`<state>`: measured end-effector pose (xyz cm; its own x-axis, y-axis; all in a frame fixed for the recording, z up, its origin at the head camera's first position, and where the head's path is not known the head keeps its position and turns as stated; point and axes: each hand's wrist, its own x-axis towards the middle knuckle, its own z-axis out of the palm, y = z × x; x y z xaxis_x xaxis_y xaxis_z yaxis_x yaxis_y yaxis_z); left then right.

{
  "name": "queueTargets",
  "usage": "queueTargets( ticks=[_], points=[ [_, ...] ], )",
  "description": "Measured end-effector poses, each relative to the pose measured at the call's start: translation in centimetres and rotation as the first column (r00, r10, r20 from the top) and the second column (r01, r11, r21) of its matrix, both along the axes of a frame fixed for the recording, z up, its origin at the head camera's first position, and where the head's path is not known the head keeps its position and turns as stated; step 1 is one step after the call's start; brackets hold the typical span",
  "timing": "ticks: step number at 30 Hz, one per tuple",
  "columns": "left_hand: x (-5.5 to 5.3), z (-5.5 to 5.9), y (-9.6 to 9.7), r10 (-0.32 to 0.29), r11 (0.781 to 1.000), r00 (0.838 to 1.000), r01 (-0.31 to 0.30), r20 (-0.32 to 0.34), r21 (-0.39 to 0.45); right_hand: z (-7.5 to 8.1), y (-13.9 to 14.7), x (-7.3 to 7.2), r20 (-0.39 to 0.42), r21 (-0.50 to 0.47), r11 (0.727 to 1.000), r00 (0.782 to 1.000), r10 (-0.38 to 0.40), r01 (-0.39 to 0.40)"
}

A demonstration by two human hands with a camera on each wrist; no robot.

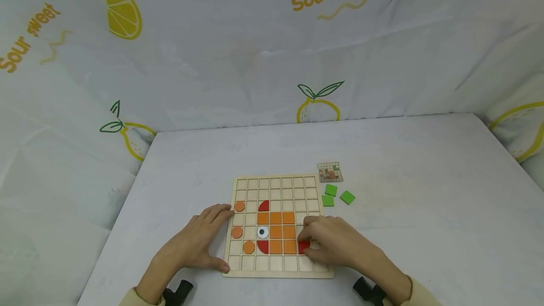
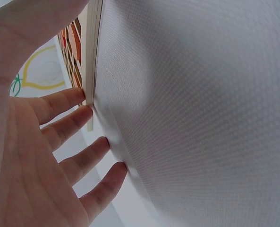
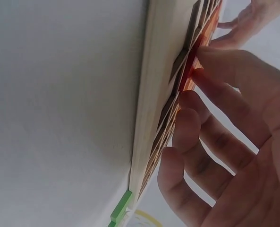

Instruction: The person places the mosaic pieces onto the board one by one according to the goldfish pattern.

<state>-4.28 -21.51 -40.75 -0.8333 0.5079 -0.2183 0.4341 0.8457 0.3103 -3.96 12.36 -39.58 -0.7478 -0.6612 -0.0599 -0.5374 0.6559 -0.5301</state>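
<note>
A wooden grid board (image 1: 276, 263) lies on the table. My left hand (image 1: 197, 237) rests at its left edge, thumb near the bottom corner and fingers spread. In the left wrist view two fingertips meet the board's side. Over the right part of the board, my right hand (image 1: 333, 241) pinches a red piece (image 1: 303, 246) between thumb and index finger, at a cell beside the orange squares (image 1: 276, 232). The right wrist view shows that red piece (image 3: 190, 65) at the fingertips; its outline is partly hidden. Red quarter-circles (image 1: 263, 206) and a white eye disc (image 1: 262, 232) sit in cells.
Orange discs (image 1: 237, 232) sit in cells on the board's left side. Several green square tiles (image 1: 331, 190) lie off its upper right edge, below a small pattern card (image 1: 329, 172). A white cloth with lemon prints (image 1: 318, 110) hangs behind the table.
</note>
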Motion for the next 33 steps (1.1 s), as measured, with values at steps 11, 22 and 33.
queueTargets(
  ticks=[11, 22, 33],
  points=[
    [0.0, 0.2, -0.1, 0.005, 1.0, 1.0, -0.005, 0.005, 0.007, 0.1, 0.4, -0.3, -0.008, -0.023, 0.998, 0.998, -0.058, 0.058],
    [0.0, 0.2, -0.1, -0.012, 1.0, 1.0, 0.012, -0.009, 0.013, 0.8, 3.0, -2.4, -0.138, -0.03, 0.964, 0.954, -0.265, 0.263],
    [0.0, 0.3, -0.1, -0.004, 1.0, 1.0, 0.004, 0.0, 0.005, 0.1, 3.9, -3.7, -0.114, -0.019, 0.945, 0.938, -0.327, 0.327]
  ],
)
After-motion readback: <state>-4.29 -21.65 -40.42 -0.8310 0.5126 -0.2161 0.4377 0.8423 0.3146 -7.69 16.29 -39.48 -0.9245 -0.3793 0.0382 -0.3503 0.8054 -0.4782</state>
